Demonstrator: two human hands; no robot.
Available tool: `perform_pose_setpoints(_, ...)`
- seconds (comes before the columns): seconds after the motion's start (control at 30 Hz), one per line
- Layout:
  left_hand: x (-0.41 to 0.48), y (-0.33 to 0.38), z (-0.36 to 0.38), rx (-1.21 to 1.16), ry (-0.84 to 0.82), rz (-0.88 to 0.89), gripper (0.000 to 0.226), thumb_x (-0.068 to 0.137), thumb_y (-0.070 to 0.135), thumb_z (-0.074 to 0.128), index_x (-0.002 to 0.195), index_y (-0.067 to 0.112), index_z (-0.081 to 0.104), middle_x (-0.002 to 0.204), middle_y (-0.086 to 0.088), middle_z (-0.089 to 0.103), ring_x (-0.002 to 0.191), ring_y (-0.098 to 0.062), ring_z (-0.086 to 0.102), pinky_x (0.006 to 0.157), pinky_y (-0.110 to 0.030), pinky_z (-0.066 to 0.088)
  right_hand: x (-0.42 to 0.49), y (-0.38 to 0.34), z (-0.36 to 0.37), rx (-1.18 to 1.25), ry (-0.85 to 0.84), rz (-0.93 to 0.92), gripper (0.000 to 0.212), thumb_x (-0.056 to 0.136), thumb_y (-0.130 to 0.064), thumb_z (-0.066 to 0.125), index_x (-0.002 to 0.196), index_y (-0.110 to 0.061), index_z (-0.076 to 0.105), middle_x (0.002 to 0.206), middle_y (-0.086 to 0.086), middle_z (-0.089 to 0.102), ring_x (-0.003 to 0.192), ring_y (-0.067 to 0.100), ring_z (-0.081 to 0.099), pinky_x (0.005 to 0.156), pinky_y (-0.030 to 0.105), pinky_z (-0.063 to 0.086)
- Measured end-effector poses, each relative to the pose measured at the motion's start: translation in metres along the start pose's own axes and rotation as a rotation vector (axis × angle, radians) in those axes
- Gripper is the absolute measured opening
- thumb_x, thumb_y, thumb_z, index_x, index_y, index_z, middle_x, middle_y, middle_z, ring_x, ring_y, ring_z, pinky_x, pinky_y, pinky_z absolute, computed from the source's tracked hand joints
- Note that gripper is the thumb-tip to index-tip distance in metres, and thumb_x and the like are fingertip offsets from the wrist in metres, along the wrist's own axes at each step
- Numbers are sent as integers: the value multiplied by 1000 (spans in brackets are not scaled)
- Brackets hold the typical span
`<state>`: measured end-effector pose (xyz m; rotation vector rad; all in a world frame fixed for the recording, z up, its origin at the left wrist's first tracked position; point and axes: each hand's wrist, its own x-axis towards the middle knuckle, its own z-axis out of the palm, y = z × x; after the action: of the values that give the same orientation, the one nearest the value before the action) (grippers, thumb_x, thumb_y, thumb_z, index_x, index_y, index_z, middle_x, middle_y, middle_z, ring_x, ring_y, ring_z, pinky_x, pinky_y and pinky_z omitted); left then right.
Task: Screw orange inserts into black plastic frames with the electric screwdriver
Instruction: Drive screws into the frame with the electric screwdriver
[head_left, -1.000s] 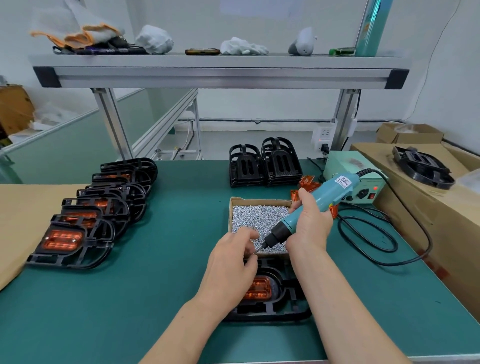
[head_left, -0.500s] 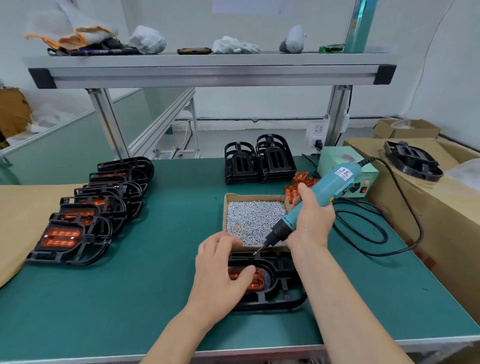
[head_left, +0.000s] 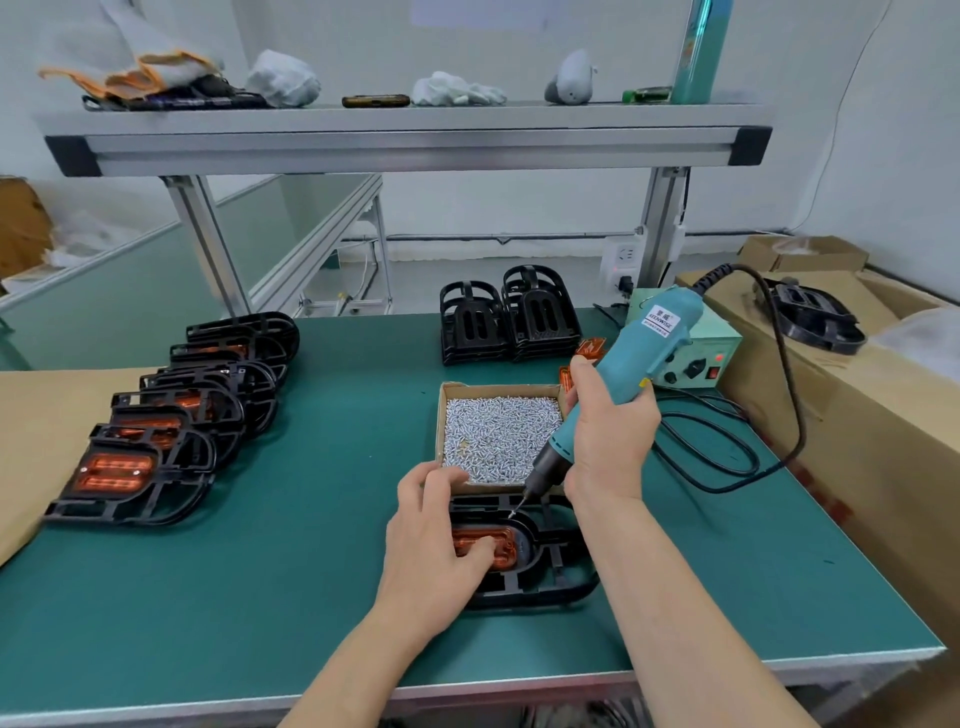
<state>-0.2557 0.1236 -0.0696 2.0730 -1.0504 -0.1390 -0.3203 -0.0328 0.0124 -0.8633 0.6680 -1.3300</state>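
A black plastic frame (head_left: 545, 571) lies on the green table in front of me, with an orange insert (head_left: 501, 545) seated in it. My left hand (head_left: 434, 535) rests on the frame and presses the insert with its fingers. My right hand (head_left: 608, 441) grips the teal electric screwdriver (head_left: 618, 384), tilted steeply. The bit tip (head_left: 514, 512) touches the frame at the insert's upper right corner, with a screw on it.
A cardboard box of screws (head_left: 498, 436) sits just behind the frame. Finished frames (head_left: 156, 441) overlap in a row at the left. Empty black frames (head_left: 509, 317), loose orange inserts (head_left: 587, 351) and the power unit (head_left: 696, 358) with its coiled cable (head_left: 727, 457) are behind and right.
The screwdriver swung more upright and its tip came down from above the screw box edge onto the frame. My left hand moved from the bit tip down onto the insert.
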Motion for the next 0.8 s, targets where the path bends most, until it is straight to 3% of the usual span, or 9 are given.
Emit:
perform_pose_setpoints(0.2,6,-1,2,-37,0,-35,69,66,42,73,125,39,37,127,18,25,116,-14,46,103,-38,37,-5,0,0,-35,-18,-50,20,84,-10,75,88,-18,57,57,-11,60,52,6,54,54,23,48)
perform_pose_setpoints(0.3,6,-4,5,20,13,-25,71,67,39,77,125,40,35,124,21,21,114,-15,48,102,-39,39,-7,0,-1,-48,-25,-60,20,84,-10,76,89,-17,58,62,-5,59,53,9,53,53,23,47)
perform_pose_setpoints(0.5,8,-8,7,17,-14,-49,73,69,42,75,128,42,31,145,5,23,130,-21,40,109,-45,34,-12,3,-6,-87,-46,-102,21,83,-14,76,86,-17,56,63,-1,55,52,10,50,52,22,45)
perform_pose_setpoints(0.8,9,-7,6,10,-7,-27,70,69,43,71,128,40,34,136,12,37,128,-11,37,108,-43,32,-16,2,-11,-97,-43,-117,26,69,-33,78,85,-22,60,69,1,60,59,15,54,59,32,48)
